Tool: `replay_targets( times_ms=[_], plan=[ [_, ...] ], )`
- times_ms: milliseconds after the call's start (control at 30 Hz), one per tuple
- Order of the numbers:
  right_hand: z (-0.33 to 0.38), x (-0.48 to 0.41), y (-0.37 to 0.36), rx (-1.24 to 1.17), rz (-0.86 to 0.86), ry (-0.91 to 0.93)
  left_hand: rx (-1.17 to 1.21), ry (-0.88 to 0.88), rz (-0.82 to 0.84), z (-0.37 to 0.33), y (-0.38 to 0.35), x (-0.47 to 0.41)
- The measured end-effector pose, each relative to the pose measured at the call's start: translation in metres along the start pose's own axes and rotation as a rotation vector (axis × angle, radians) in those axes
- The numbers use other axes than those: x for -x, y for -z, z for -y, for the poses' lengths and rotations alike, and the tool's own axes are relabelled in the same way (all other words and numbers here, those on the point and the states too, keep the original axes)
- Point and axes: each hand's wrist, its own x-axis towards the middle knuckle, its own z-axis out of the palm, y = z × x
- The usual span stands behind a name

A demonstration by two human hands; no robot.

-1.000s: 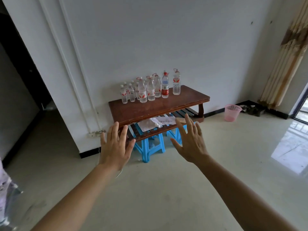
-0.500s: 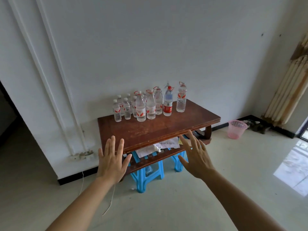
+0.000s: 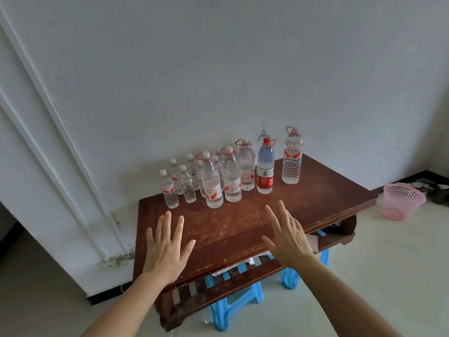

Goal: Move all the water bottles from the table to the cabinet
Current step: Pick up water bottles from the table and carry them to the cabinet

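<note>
Water bottles (image 3: 232, 176): all stand upright on the far half of the brown table (image 3: 243, 222), close to the white wall. Tall bottles: five plainly visible, four with pale labels and one with a red label (image 3: 265, 171); the rightmost tall bottle (image 3: 292, 159) stands apart from the cluster. A sixth shape behind the red-labelled one is blurred. Small bottles (image 3: 187, 184): at least six at the far left, some hidden, so the exact count cannot be told. Left hand (image 3: 167, 249) and right hand (image 3: 288, 237): both flat, fingers straight and spread, over the near table edge, holding nothing. Two blue stools (image 3: 233, 305) stand beneath the table. One pink basket (image 3: 402, 201) sits on the floor at right.
</note>
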Motion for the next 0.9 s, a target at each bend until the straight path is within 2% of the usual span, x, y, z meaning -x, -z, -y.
replay_targets(
  times_ms=[133,267,467,600,733,900],
  plan=[
    [-0.014,-0.092,-0.009,-0.091,-0.036,0.025,0.016,0.015,-0.057,-0.011,0.009,-0.082],
    [-0.009,-0.147,-0.042,-0.186,0.043,0.020,0.079,0.054,-0.029,-0.007,-0.011,-0.121],
    [0.021,-0.224,-0.098,-0.201,0.223,0.166,0.153,0.060,-0.020,0.036,-0.053,-0.194],
    [0.047,-0.265,-0.121,-0.262,0.304,0.090,0.336,0.022,-0.060,0.059,-0.064,-0.256],
    [0.066,-0.315,-0.132,-0.284,0.312,0.071,0.515,-0.028,-0.091,0.065,-0.079,-0.326],
    [0.080,-0.334,-0.154,-0.386,0.345,0.004,0.741,-0.052,-0.027,0.047,-0.112,-0.377]
  ],
)
